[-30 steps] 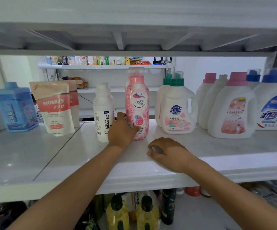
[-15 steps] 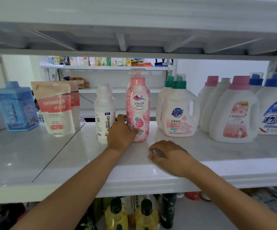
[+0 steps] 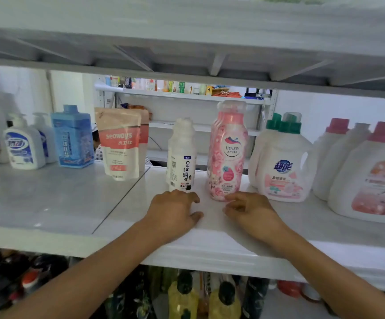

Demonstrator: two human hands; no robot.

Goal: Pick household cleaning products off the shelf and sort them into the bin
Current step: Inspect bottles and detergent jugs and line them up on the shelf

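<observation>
The pink UYAJOY bottle (image 3: 228, 153) stands upright on the white shelf (image 3: 48, 199), near the middle of its depth and free of both hands. Just to its left, with a narrow gap between them, stands the white Oil enemy bottle (image 3: 182, 157), also upright.

The left hand (image 3: 173, 212) rests palm down on the shelf directly in front of the Oil enemy bottle. Its fingers are loosely curled and hold nothing. Whether the knuckles touch the bottle's base cannot be told. The right hand (image 3: 253, 212) rests on the shelf in front of and slightly right of the pink bottle, fingers loosely bent and holding nothing. Its forefinger points toward the bottle's foot and lies just beside it. The two hands are apart, with bare shelf between them.

To the right stands a white jug with a green cap (image 3: 283, 162), then a row of pink-capped jugs (image 3: 375, 176). To the left are a seaways pouch (image 3: 120, 143), a blue square bottle (image 3: 72, 137) and a pump bottle (image 3: 23, 146). On the level below, two yellow bottles (image 3: 183, 298) with dark caps show, somewhat blurred.
</observation>
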